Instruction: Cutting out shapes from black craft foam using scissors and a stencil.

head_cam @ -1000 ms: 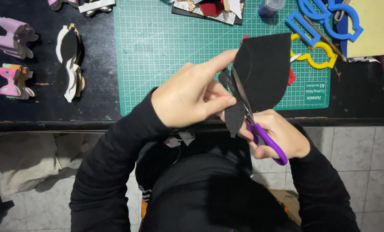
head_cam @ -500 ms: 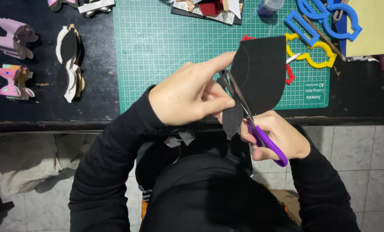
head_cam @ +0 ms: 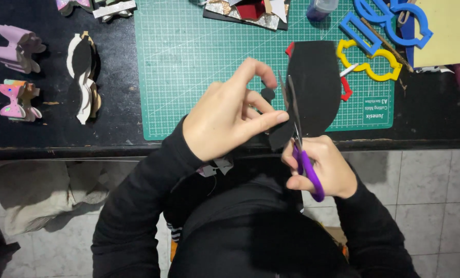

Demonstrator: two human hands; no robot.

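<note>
Here, the black sheet piece [head_cam: 315, 85] stands over the near right part of the green cutting mat [head_cam: 189, 67], between my two hands. My left hand [head_cam: 230, 116] pinches the sheet's lower left corner between thumb and forefinger, just above the mat's near edge. My right hand [head_cam: 320, 167], just below the mat's near edge, is closed around the purple handles of the scissors [head_cam: 297, 136]; the blades point away from me and run up along the sheet's left edge. The sheet is matte, flat and thin, with a rounded far end and a narrower near end. The mat is gridded with fine pale lines. At the mat's right edge lie a yellow outline template [head_cam: 369, 64] and blue outline templates [head_cam: 389, 23], both smooth and rigid-looking.
</note>
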